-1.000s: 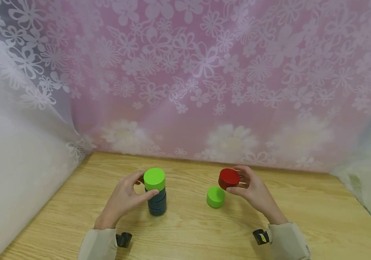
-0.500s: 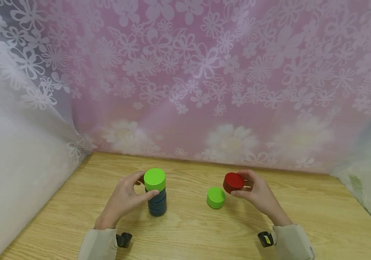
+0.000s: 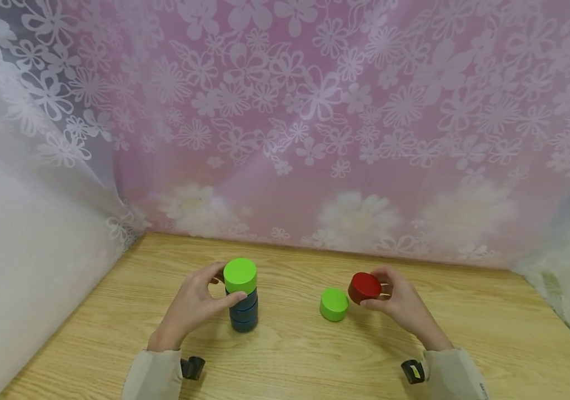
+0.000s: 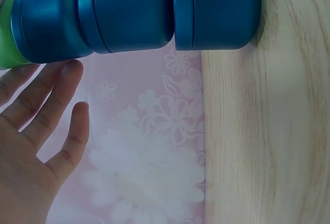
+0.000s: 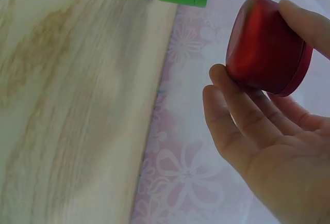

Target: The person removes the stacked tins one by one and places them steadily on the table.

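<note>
Wooden table (image 3: 295, 355) lies under both hands. Nearest, the left hand (image 3: 192, 305) curls its fingers round a stack of blue tins (image 3: 243, 312) with a green tin (image 3: 240, 275) on top. The right hand (image 3: 400, 303) pinches a tilted red tin (image 3: 364, 286), lifted just beside a second green tin (image 3: 334, 304) on the wood. Behind hangs a pink flowered curtain (image 3: 315, 122).

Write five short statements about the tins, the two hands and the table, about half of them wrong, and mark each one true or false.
1. The right hand holds the red tin off the table. True.
2. The stack has a red tin on top. False: a green tin tops the blue tins.
3. The left hand touches the stack. True.
4. The loose green tin sits on the stack. False: it lies alone on the table.
5. The red tin is tilted. True.
</note>
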Available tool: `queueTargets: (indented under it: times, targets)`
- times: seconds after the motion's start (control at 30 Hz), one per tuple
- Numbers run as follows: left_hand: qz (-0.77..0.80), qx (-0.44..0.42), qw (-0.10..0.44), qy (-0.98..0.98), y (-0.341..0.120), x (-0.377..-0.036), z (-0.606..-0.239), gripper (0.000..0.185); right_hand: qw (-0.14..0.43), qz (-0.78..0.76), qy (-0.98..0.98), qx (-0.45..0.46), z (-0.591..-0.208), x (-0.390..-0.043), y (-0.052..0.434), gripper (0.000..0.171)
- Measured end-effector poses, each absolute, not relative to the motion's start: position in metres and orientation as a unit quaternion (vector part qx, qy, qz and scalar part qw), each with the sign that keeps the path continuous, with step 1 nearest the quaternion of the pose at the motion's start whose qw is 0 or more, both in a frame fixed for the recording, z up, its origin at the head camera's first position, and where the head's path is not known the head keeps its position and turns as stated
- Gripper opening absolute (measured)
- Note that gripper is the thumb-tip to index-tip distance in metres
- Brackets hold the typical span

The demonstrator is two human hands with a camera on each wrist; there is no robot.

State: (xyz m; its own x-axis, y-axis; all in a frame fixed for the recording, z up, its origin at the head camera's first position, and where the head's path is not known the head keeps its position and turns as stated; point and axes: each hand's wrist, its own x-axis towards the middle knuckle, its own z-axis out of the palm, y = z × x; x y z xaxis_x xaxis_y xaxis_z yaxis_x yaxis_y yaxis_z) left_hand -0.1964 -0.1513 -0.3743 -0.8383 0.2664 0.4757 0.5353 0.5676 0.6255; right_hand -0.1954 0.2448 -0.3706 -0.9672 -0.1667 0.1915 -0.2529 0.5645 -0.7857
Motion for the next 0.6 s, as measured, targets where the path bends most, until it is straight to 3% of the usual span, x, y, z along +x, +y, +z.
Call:
queueTargets:
  times: [0.6]
  targets:
    - [-0.4, -0.232, 0.168, -0.87, -0.151, -0.198, -0.376, 0.049, 0.004, 0.417, -0.906, 0.074, -0.384, -0.198, 0.252, 0.057]
